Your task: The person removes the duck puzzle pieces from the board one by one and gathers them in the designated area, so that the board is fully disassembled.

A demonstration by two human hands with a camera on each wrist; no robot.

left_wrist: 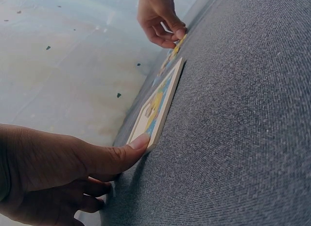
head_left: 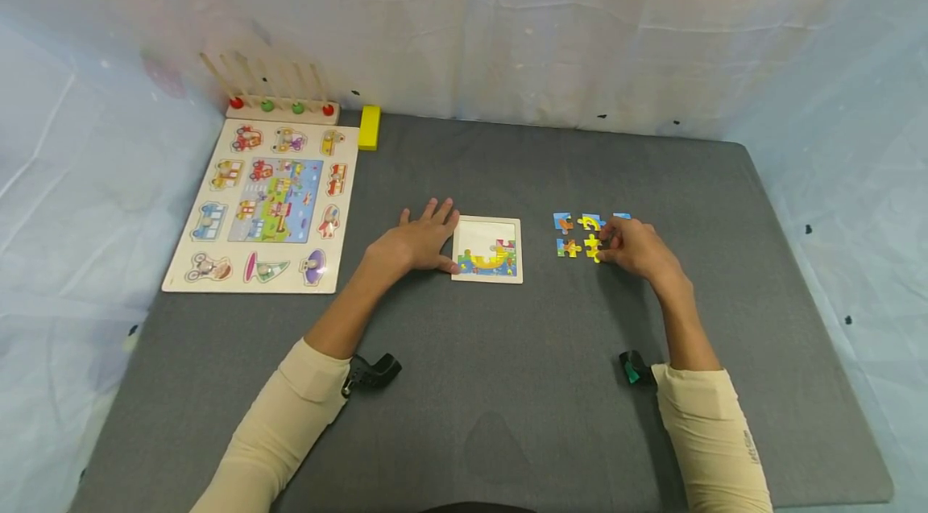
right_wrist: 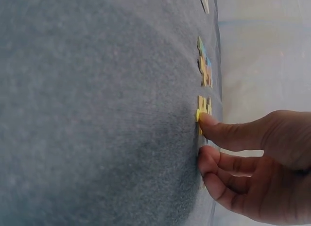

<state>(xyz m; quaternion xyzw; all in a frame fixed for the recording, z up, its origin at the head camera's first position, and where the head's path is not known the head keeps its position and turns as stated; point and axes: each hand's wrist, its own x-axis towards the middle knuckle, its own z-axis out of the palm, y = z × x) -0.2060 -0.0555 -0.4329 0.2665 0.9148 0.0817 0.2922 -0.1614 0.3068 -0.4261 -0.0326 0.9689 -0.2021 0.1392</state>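
Note:
A small wooden jigsaw tray (head_left: 488, 221) lies flat on the grey table, its lower part filled with colourful pieces. My left hand (head_left: 420, 243) is spread at its left side, the thumb resting on the tray's near left corner, as the left wrist view also shows. To the right, several loose jigsaw pieces lie in rows, among them an orange and blue piece (head_left: 563, 222). My right hand (head_left: 636, 249) has its thumb and fingers at a yellow puzzle piece (head_left: 592, 248). In the right wrist view the thumb (right_wrist: 218, 131) touches that yellow piece; the hand partly hides the pieces beyond.
At the far left lies a large wooden vehicle puzzle board (head_left: 250, 279). Behind it stands a pegged wooden rack (head_left: 283, 109) with red and green beads. A yellow block (head_left: 369, 128) sits beside the board's far corner. Pale curtains enclose the table (head_left: 464, 384).

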